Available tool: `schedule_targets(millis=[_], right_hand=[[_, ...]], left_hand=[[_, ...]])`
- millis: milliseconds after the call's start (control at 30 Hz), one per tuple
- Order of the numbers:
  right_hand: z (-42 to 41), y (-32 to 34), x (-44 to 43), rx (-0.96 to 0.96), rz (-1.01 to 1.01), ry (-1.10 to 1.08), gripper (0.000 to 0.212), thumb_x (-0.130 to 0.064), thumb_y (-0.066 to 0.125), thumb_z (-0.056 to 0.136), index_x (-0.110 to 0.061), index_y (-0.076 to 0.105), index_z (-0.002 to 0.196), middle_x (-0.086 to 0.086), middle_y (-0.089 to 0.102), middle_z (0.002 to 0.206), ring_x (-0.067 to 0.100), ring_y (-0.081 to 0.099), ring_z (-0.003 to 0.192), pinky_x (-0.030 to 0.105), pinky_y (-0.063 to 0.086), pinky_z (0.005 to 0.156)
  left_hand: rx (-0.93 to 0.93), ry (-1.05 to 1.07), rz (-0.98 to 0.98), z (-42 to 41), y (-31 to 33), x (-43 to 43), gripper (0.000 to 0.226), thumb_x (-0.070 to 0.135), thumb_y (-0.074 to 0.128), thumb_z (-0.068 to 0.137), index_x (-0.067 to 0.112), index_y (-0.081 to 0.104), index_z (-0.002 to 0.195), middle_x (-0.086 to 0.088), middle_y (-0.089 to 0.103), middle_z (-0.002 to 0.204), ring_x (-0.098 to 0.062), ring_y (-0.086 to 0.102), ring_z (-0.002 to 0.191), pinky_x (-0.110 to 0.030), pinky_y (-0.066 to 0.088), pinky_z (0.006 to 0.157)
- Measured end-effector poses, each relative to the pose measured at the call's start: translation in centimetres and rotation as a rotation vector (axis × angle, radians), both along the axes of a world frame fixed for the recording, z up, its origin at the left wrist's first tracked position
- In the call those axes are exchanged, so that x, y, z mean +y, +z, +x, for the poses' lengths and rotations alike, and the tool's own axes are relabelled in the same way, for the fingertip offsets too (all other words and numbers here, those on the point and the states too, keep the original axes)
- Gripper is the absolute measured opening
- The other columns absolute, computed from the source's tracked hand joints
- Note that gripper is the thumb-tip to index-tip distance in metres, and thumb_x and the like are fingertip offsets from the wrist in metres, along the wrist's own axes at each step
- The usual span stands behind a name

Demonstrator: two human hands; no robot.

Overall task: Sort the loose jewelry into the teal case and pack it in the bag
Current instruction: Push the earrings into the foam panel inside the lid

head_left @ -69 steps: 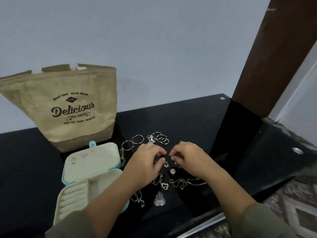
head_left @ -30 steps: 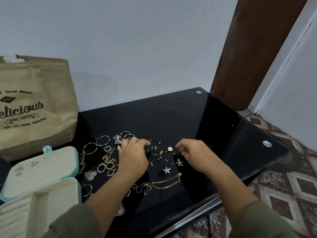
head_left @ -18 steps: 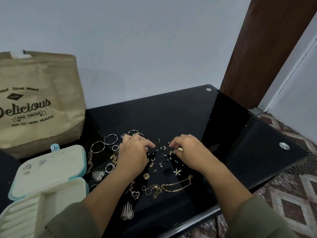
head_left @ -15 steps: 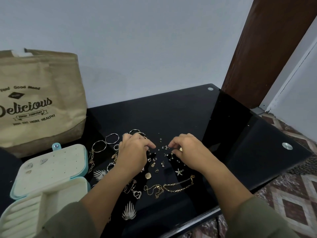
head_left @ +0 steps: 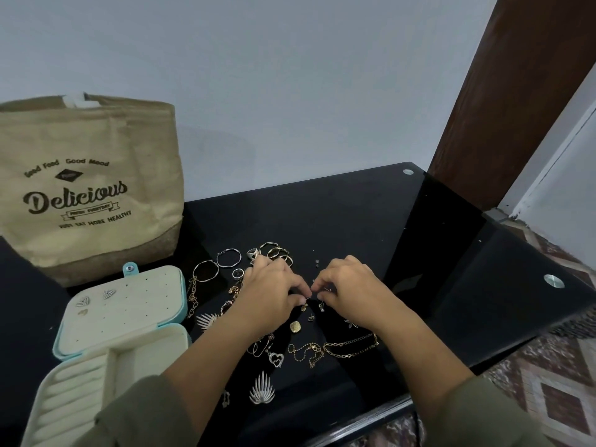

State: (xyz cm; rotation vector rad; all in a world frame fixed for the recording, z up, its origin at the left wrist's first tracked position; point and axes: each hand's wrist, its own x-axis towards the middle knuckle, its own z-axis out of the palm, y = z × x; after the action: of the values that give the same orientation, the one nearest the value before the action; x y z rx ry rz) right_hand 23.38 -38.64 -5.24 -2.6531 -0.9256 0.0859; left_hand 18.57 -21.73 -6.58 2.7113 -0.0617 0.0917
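Observation:
The open teal case (head_left: 179,287) lies at the left of the black glass table (head_left: 338,217), with its cream lid panel holding three small studs and its ring rolls toward me. Behind it stands the tan "Delicious" bag (head_left: 87,188). Loose jewelry is spread to the right of the case: hoops (head_left: 206,271), rings (head_left: 274,251), a gold chain (head_left: 350,348), a heart pendant (head_left: 276,359) and a fan-shaped earring (head_left: 262,388). My left hand (head_left: 274,291) and right hand (head_left: 350,285) meet fingertip to fingertip over the pile. Both pinch a tiny earring between them, mostly hidden by the fingers.
The table's right edge and front edge drop to a patterned tile floor (head_left: 554,391). A brown door frame (head_left: 503,101) rises at the right, and a pale wall stands behind the table. Metal table bolts (head_left: 553,281) sit near the right corner.
My right hand picked a small gold stud from the pile, and both hands drew together until their fingertips met. The view swung slightly left and the bag came further into sight.

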Motion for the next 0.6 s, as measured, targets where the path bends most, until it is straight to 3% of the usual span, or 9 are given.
schedule_targets(millis=[367,600], right_hand=[[-0.7,0.2,0.8,-0.007,-0.003,0.005,0.016,-0.030,0.060,0.092,-0.033,0.068,0.105,-0.010,0.057,0.105,0.011,0.042,0.108,0.027,0.033,0.093],[-1.2,0.0,1.8,-0.016,-0.004,0.002,0.017,-0.033,0.059,0.091,-0.030,0.068,0.105,-0.009,0.055,0.102,0.013,0.043,0.103,0.031,0.038,0.095]], left_hand=[[-0.035,0.079,0.030,-0.7,-0.3,1.4,0.023,0.028,0.051,0.098,0.043,0.066,0.107,0.017,0.052,0.108,-0.011,0.030,0.115,-0.026,0.020,0.093],[-0.051,0.044,0.047,-1.0,-0.3,1.1,0.018,0.046,0.063,0.089,0.041,0.068,0.106,0.017,0.049,0.104,-0.010,0.030,0.112,-0.026,0.020,0.094]])
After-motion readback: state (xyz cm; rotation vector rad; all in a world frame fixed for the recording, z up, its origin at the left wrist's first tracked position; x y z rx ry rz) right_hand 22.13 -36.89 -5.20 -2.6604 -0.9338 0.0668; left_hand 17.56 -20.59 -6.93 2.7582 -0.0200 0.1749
